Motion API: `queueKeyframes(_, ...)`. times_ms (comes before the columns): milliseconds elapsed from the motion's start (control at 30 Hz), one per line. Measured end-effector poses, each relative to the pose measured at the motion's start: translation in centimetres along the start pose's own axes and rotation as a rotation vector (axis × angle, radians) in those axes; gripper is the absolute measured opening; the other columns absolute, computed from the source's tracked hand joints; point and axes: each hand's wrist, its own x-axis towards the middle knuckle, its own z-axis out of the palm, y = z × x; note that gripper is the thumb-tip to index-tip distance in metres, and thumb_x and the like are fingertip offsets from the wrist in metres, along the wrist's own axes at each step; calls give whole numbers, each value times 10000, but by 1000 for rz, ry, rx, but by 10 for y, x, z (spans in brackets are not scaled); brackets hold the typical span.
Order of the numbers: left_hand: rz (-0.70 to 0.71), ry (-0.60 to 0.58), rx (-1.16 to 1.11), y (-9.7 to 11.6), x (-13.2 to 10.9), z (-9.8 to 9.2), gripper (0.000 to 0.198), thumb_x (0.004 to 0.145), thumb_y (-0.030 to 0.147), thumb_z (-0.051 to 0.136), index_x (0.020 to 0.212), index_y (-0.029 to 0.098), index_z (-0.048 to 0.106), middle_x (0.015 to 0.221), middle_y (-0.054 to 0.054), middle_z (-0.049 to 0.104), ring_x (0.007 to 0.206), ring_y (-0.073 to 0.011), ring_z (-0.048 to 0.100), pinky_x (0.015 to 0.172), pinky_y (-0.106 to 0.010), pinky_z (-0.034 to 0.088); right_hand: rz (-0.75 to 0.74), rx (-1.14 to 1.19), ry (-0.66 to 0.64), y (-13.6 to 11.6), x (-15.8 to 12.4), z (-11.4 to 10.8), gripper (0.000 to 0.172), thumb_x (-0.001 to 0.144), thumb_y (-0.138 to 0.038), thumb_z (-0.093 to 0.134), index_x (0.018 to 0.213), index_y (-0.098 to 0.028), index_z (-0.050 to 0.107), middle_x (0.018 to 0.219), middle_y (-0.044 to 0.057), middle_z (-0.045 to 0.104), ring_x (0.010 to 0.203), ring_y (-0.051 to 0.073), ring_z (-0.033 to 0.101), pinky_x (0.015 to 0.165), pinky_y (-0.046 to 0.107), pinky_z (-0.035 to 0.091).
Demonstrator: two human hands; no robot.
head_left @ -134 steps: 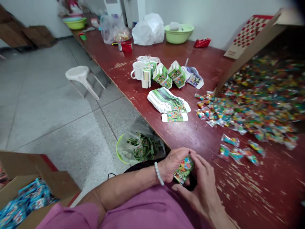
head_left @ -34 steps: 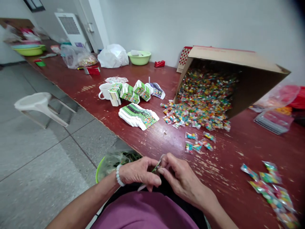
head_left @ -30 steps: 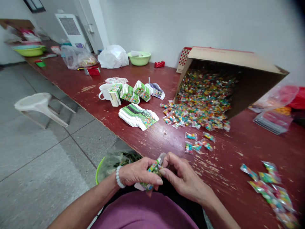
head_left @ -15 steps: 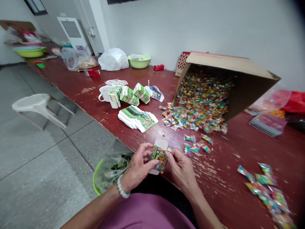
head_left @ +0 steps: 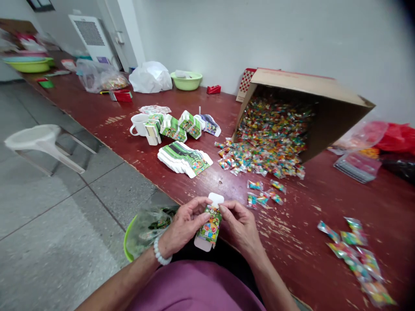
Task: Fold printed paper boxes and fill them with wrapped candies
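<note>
Between my two hands is a small green printed candy box (head_left: 210,226), with white flaps sticking out at its top and bottom ends. My left hand (head_left: 188,222) grips its left side, thumb on the printed face. The fingertips of my right hand (head_left: 241,224) pinch its upper right edge near the top flap. Just beyond lies a fanned stack of flat green cartons (head_left: 184,157). Several small candy packets (head_left: 262,198) rest on the table past my right hand, and another group of packets (head_left: 356,255) lies farther right.
A cardboard box (head_left: 324,82) on its side spills many candy packets onto the red table (head_left: 292,224). Bundled green cartons (head_left: 173,128) and a white mug (head_left: 139,124) stand farther back. A plastic-lined green basin (head_left: 129,242) is below the table edge; a white stool (head_left: 35,136) stands left.
The candy box has turned more upright, showing its full front and lower flap. Both hands still hold it. The view has shifted slightly.
</note>
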Motion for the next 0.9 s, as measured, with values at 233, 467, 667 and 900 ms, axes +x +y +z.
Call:
queueKeyframes(233,44,-22,135,4,-2,2,248,891,338,641,1088,189,665,960,-27,685,857,-158,609,792,-261,481,30,84,-47,-7,8,-8,355,746,-354,813,1051,-232,679,814,-4,696,724,155,635,687,278,504)
queueKeyframes(467,-87,23,-137,-1,-2,5,515,788,387,769,1181,253,464,850,33,623,701,-112,625,638,-212,473,-156,-146,-62,-3,3,-15,122,832,-312,726,780,-202,721,746,14,650,687,153,596,646,273,480)
queueKeyframes(667,-426,-171,-352,-11,-1,12,645,899,698,404,1236,164,539,735,-38,648,470,-145,611,442,-240,471,-202,-260,-183,-11,-6,-10,133,923,-314,614,956,-239,718,907,44,668,611,149,651,573,291,512)
queueKeyframes(900,-345,-87,-196,-16,1,16,675,911,682,403,1331,174,548,699,-20,632,439,-114,568,411,-207,454,-119,-250,-179,-17,-3,-12,136,891,-334,659,858,-210,704,959,67,738,598,152,672,609,304,541)
